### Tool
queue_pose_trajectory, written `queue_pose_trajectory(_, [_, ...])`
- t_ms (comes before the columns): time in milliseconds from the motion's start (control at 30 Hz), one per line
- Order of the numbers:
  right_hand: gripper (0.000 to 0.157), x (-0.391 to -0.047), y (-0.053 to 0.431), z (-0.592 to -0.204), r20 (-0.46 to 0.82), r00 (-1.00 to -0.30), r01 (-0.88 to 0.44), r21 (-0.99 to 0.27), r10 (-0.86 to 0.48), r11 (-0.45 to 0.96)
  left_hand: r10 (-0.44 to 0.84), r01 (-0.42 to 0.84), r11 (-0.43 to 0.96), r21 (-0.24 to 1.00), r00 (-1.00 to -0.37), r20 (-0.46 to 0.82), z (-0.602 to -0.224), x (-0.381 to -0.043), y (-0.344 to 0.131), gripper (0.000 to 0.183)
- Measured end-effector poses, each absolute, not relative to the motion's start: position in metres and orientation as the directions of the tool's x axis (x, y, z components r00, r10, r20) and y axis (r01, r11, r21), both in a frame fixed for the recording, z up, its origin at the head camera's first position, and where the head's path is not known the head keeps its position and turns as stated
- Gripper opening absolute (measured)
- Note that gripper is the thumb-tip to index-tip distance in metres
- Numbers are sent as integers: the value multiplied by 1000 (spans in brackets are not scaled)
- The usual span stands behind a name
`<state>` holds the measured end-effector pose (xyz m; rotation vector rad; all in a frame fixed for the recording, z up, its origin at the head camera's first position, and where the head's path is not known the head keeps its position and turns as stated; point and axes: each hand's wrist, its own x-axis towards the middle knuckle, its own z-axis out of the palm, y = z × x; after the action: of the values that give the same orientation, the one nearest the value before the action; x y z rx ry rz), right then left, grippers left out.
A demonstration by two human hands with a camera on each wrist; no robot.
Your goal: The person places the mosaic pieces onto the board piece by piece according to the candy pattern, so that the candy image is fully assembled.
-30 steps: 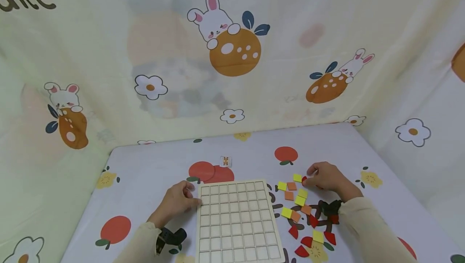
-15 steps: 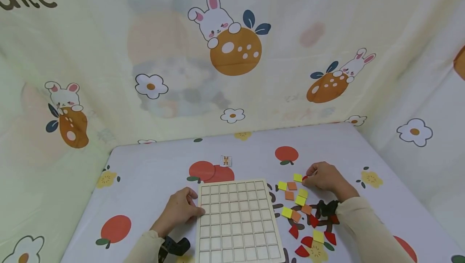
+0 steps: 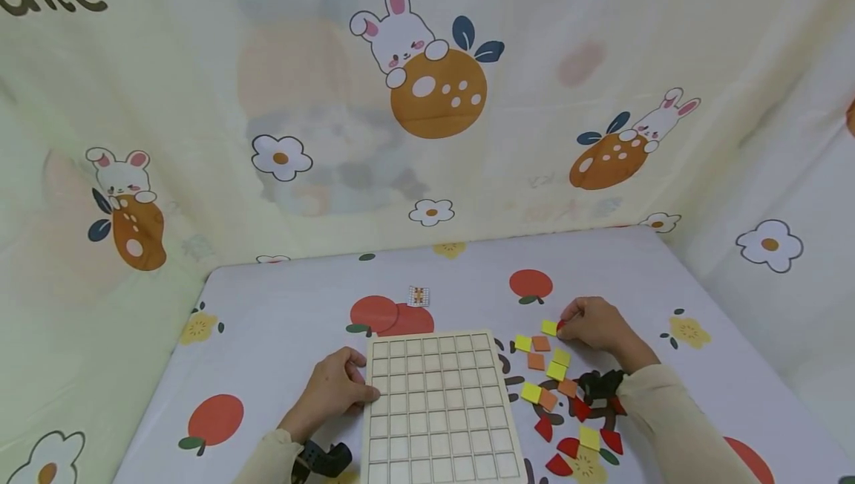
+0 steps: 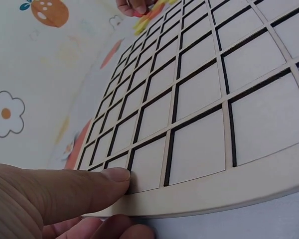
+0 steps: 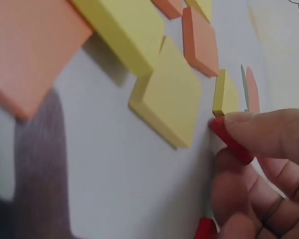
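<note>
A pale wooden board point(image 3: 436, 400) with a grid of square recesses lies flat on the table. At its left edge is my left hand point(image 3: 332, 389), which grips the rim. In the left wrist view the thumb point(image 4: 89, 186) lies on top of the rim, while the other fingers curl below the edge. My right hand point(image 3: 597, 326), beyond the board's right side, pinches a small red piece point(image 5: 232, 141) between thumb and finger. A yellow square tile point(image 3: 549, 328) sits just left of those fingertips. Another red piece point(image 5: 205, 229) is partly visible beneath the right hand.
Right of the board lie several loose yellow tiles point(image 3: 557, 371), orange tiles point(image 3: 540, 344) and red wedge pieces point(image 3: 558, 465). A small patterned card point(image 3: 418, 296) lies behind the board. A printed cloth point(image 3: 467, 172) hangs at the back and sides.
My left hand has slid toward me along the board's left edge. My right hand stays almost in place with the red piece. The head view has shifted slightly.
</note>
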<state>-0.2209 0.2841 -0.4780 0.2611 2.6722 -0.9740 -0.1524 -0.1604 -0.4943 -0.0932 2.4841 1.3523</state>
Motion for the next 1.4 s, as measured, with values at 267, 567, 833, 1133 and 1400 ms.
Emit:
queue_pose_trajectory(267, [25,-220,277,-486,-287,-956,252,-703,59,665,98,-213,529,821,-946,-309,-496,-152,-162,52])
queue_pose_trajectory(567, [30,-223,259,-478,-334,-940,261,-829,-64,494,72,-233,545,806,-944,-322,-499,-153,-163,53])
queue_pose_trajectory(833, [25,-230,226,-472,-321,-926,221,-887,-198,404,39,-242,541,806,-950,-311,-498,-151,-160,53])
queue_pose_trajectory(1133, [21,-239,184,-476,-370,-896,267,-891,-244,368,30,-243,522,817,-953,-302,-500,-149,-161,53])
queue_pose_trajectory(1400, [15,-242,152,-480,-374,-884,256,-889,-279,380,28,-251,492,834,-953,-303,-502,-148,-164,52])
